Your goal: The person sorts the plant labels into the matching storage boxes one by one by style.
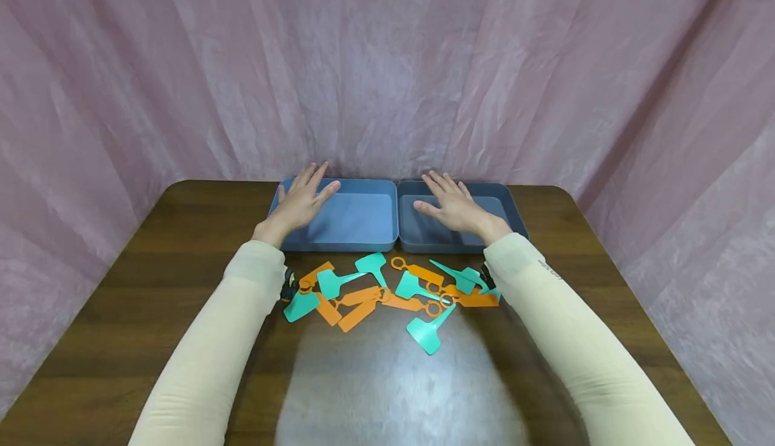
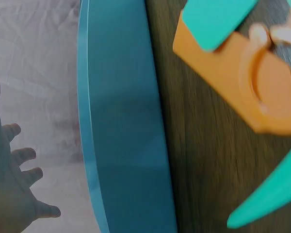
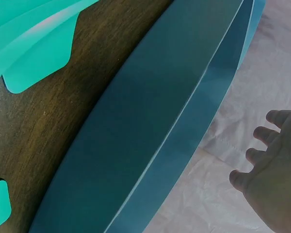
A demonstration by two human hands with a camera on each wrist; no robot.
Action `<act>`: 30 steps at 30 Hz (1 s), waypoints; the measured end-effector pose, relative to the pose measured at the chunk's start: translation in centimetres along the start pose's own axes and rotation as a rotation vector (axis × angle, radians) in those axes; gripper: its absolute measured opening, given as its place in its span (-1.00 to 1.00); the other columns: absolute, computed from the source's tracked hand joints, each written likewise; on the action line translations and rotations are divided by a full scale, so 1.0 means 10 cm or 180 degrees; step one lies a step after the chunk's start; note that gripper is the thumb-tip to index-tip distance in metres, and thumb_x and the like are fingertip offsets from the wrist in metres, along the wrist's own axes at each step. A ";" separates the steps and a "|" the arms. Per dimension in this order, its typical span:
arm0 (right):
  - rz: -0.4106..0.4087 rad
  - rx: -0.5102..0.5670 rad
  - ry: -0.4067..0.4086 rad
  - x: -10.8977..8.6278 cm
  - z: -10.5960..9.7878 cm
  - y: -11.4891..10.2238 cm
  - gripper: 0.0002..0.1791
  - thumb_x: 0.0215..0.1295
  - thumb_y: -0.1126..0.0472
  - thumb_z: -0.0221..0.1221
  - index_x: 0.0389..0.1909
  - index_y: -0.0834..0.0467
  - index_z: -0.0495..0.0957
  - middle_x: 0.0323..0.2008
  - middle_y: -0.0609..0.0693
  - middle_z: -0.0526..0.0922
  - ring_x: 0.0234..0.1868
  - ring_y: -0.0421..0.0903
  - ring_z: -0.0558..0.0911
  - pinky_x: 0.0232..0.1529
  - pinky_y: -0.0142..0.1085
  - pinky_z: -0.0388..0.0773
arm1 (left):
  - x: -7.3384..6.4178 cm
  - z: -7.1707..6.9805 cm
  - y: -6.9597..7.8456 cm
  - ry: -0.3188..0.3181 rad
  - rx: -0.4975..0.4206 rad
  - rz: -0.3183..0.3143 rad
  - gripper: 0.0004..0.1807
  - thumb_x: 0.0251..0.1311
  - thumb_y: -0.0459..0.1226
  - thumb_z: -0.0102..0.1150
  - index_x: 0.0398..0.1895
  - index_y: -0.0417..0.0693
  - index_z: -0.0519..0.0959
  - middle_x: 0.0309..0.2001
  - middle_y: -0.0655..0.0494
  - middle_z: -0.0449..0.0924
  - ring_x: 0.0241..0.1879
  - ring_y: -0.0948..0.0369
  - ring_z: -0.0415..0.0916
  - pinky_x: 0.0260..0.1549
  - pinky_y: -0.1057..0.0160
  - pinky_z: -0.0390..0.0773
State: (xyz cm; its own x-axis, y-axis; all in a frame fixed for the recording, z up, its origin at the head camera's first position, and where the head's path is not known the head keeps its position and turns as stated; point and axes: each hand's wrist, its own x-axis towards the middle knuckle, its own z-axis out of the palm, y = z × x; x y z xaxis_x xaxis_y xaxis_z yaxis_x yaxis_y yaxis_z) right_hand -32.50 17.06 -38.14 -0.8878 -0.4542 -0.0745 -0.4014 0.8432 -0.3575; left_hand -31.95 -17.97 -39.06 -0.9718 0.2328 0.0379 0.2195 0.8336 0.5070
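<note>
Over the left part of a light blue tray (image 1: 351,214) my left hand (image 1: 298,205) is spread, its fingers straight and holding nothing. My right hand (image 1: 453,205) hovers likewise over a darker grey-blue tray (image 1: 496,210), fingers extended. In both wrist views, the left hand (image 2: 12,179) and right hand (image 3: 276,165) appear beyond the tray walls. In front of the trays lies a loose heap of flat plastic plant labels: teal T-shaped ones, such as the teal label (image 1: 425,335) nearest me, and orange ones with rings, such as the orange label (image 1: 358,315). Some overlap.
The two trays stand side by side near the far edge of a dark wooden table (image 1: 181,284). Pink curtains (image 1: 387,69) hang behind and to the sides. My forearms in pale sleeves reach past both ends of the label heap.
</note>
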 end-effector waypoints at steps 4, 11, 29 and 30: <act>0.0000 0.0038 0.0004 -0.02 -0.02 -0.03 -0.07 0.61 -0.33 -0.12 0.72 0.05 -0.25 0.69 0.12 -0.24 0.67 0.18 -0.29 0.62 0.19 -0.41 | -0.06 -0.09 -0.06 0.0048 -0.0040 -0.0042 -0.12 0.55 0.35 -0.42 0.74 0.17 -0.25 0.70 -0.14 -0.33 0.65 -0.16 -0.43 0.43 -0.52 -0.52; -0.0033 0.0065 -0.0034 -0.08 -0.01 -0.04 -0.07 0.61 -0.33 -0.11 0.72 0.03 -0.24 0.70 0.09 -0.24 0.67 0.16 -0.30 0.62 0.21 -0.37 | -0.17 -0.16 -0.15 0.0021 -0.0101 -0.0111 -0.10 0.53 0.37 -0.42 0.73 0.22 -0.30 0.70 -0.14 -0.37 0.64 -0.21 -0.45 0.41 -0.53 -0.55; -0.0155 0.0237 -0.0010 -0.21 0.04 -0.06 -0.08 0.61 -0.29 -0.04 0.72 0.06 -0.18 0.70 0.08 -0.22 0.67 0.14 -0.32 0.61 0.21 -0.39 | -0.34 -0.23 -0.43 0.0004 -0.0344 -0.0194 -0.09 0.55 0.34 -0.40 0.73 0.15 -0.32 0.69 -0.18 -0.43 0.63 -0.26 -0.47 0.38 -0.58 -0.50; -0.0167 0.0261 -0.0013 -0.22 0.04 -0.07 -0.08 0.61 -0.28 -0.03 0.72 0.06 -0.18 0.70 0.07 -0.22 0.67 0.13 -0.32 0.62 0.20 -0.40 | -0.35 -0.23 -0.45 -0.0004 -0.0372 -0.0191 -0.10 0.56 0.33 -0.40 0.73 0.14 -0.33 0.69 -0.18 -0.44 0.62 -0.27 -0.48 0.38 -0.59 -0.49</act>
State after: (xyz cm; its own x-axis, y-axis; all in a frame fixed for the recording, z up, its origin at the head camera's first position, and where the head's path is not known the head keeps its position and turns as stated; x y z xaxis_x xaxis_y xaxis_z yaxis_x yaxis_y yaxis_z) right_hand -30.19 17.38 -38.13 -0.8651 -0.4984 -0.0573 -0.4274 0.7920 -0.4359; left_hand -29.74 -23.67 -39.53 -0.9827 0.1851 0.0033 0.1494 0.7819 0.6052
